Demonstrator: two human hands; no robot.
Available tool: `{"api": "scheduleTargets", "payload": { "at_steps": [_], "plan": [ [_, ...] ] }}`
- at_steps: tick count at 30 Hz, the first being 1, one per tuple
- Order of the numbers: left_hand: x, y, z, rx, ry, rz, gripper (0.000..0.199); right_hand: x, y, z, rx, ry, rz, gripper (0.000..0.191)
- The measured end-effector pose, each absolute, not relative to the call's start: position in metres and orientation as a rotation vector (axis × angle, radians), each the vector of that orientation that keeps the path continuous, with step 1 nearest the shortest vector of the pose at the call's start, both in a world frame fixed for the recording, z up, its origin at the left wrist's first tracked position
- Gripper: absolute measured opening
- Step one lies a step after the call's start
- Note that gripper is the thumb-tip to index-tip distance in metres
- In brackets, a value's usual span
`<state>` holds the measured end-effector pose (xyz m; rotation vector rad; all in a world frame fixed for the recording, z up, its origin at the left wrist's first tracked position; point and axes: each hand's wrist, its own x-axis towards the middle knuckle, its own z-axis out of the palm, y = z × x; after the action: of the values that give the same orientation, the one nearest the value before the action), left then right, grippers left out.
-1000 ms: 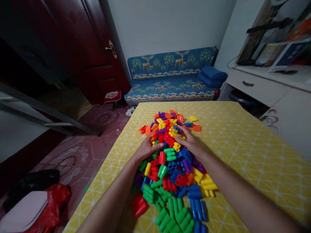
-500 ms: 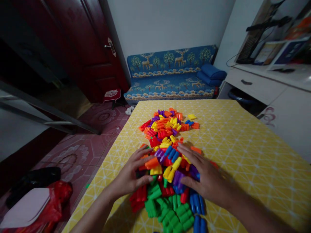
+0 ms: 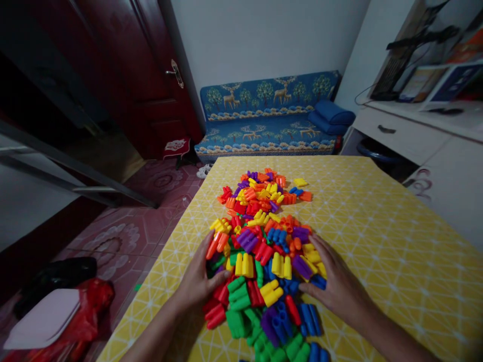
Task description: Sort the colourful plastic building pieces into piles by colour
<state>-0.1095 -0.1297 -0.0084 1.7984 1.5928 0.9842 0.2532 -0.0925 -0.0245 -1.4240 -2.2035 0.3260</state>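
A large heap of colourful plastic building blocks [image 3: 244,265], shaped like joined bullets, lies on the table in front of me. My left hand [image 3: 198,275] cups the heap's left side, thumb apart from the fingers, close to an orange block [image 3: 218,245] and red blocks [image 3: 216,315]. On the opposite side my right hand [image 3: 334,279] is curved open against yellow, purple and blue blocks, its fingertips near a purple block [image 3: 301,234]. Neither hand grips a single block. Green blocks [image 3: 238,294] gather at the near end. Beyond, a second pile of blocks [image 3: 254,193] touches the heap.
A yellow patterned cloth covers the table [image 3: 377,216]. Past its far edge stands a blue sofa [image 3: 260,133]. A white cabinet [image 3: 407,133] is at the right, a dark red door [image 3: 151,75] at the left. A red bag [image 3: 94,311] lies on the floor.
My hands have moved apart, left hand leftward and right hand rightward. The blocks between them have spread wider and lower, and several have tumbled toward the near side.
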Motion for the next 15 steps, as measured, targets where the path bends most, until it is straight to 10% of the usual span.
{"api": "scheduleTargets", "payload": {
  "at_steps": [15],
  "plan": [
    [-0.075, -0.078, 0.058, 1.965, 1.318, 0.845, 0.07, 0.145, -0.044, 0.057, -0.993, -1.819, 0.973, 0.064]
  ]
}}
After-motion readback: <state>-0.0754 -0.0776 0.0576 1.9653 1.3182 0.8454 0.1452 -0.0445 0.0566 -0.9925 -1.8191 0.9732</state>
